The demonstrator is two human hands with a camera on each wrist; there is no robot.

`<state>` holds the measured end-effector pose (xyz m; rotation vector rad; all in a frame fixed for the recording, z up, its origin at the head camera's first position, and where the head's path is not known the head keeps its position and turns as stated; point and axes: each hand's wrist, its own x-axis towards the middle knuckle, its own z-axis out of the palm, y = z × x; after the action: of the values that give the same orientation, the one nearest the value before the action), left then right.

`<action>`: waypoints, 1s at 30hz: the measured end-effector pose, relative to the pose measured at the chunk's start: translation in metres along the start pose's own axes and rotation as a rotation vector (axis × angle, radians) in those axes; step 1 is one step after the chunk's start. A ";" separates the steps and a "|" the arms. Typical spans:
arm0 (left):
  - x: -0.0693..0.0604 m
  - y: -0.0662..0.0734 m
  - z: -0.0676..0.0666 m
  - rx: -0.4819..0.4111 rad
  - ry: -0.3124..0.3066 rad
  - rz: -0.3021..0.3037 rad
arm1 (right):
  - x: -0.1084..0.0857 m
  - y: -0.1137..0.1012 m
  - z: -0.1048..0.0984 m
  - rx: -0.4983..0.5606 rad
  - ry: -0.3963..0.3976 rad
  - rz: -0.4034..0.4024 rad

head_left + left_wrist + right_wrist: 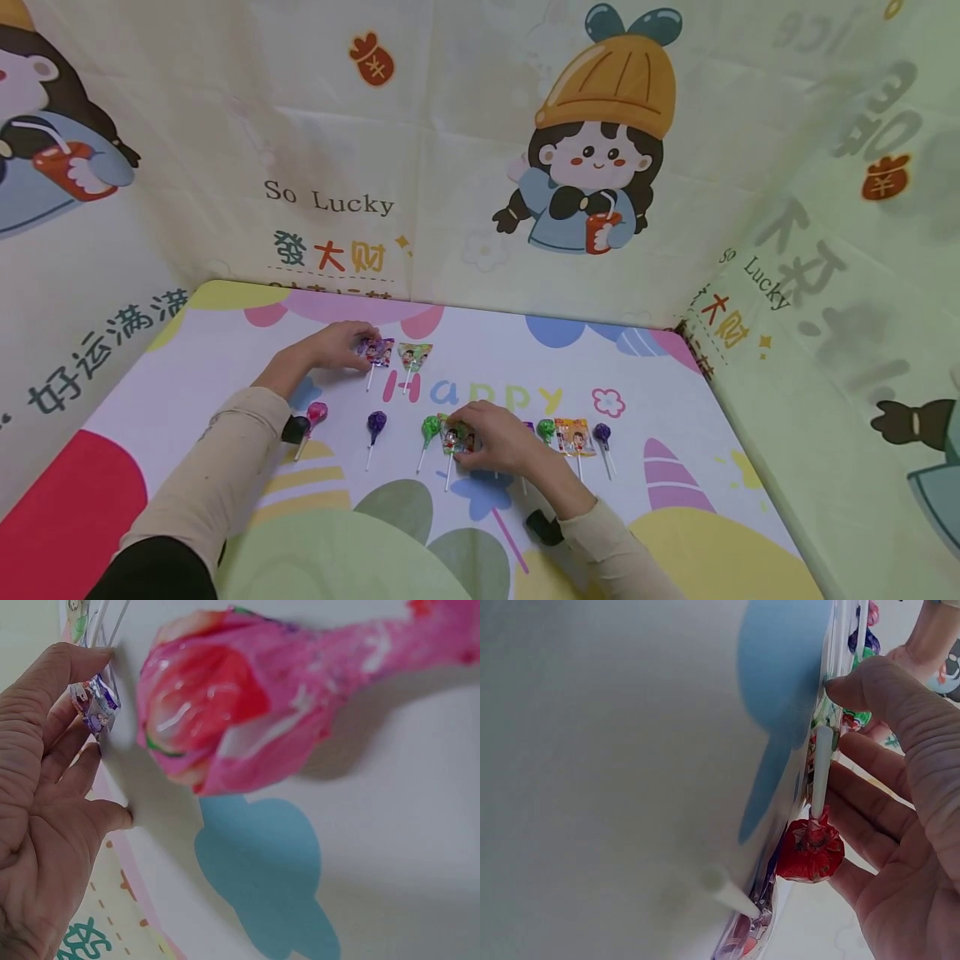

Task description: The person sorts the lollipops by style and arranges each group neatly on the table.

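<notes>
My left hand (341,346) pinches the edge of a flat purple-wrapped lollipop (378,352) at the back of the table; a flat green-wrapped lollipop (415,357) lies just right of it. Closer to the middle, my right hand (498,437) holds another flat green-wrapped lollipop (452,437) between thumb and fingers. Under that hand, a round red lollipop (810,851) shows in the right wrist view; the hand hides its head in the head view. A round green lollipop (430,427) is left of the held one. In the left wrist view, a round pink lollipop (217,705) looms close.
A round purple lollipop (377,423) lies in the front row. Right of my right hand are a partly covered flat purple lollipop (529,427), a round green one (546,431), a flat orange one (574,437) and a dark purple one (602,433). A printed cloth wall (465,167) rises behind the table.
</notes>
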<state>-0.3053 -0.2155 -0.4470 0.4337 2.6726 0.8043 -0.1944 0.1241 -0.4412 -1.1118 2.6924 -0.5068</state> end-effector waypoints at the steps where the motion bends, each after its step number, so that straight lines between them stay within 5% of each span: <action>1: 0.000 0.000 0.000 -0.003 0.001 -0.002 | 0.000 0.000 0.000 -0.002 0.001 -0.003; 30: -0.002 0.001 -0.001 -0.008 -0.005 -0.005 | 0.000 0.004 -0.001 -0.029 0.029 -0.093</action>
<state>-0.3038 -0.2159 -0.4451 0.4268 2.6639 0.8112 -0.1974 0.1274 -0.4414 -1.2514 2.6908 -0.5043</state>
